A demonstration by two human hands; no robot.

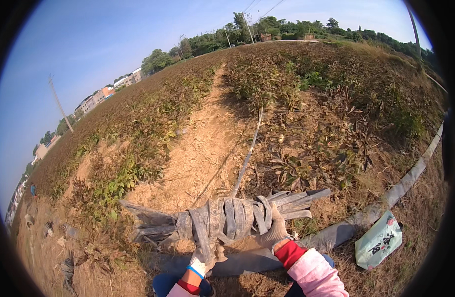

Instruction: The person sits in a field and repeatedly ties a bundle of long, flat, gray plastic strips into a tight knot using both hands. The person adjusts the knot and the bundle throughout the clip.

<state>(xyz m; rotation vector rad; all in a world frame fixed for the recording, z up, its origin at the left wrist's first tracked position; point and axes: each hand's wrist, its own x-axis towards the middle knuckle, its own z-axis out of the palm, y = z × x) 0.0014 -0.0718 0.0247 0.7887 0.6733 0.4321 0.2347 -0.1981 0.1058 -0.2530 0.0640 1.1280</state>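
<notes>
In front of me is a bundle of dusty grey flat irrigation tape (233,217), with several turns wrapped around its middle and folded loops sticking out at both ends. My left hand (204,260), in a pale work glove with a blue cuff edge, grips a strip of the tape just below the bundle. My right hand (274,234), also gloved, holds the bundle near its right end; part of its fingers is hidden behind the tape. From behind the bundle, a single flat strip of tape (248,156) runs away over the soil to the plants.
A wide grey lay-flat hose (333,234) crosses the ground by my legs and continues to the upper right. On dry grass lies a pale green bag (379,241) bearing writing. Browned crop rows (138,137) flank a bare soil path (201,144). Far left, a person (33,190) is visible.
</notes>
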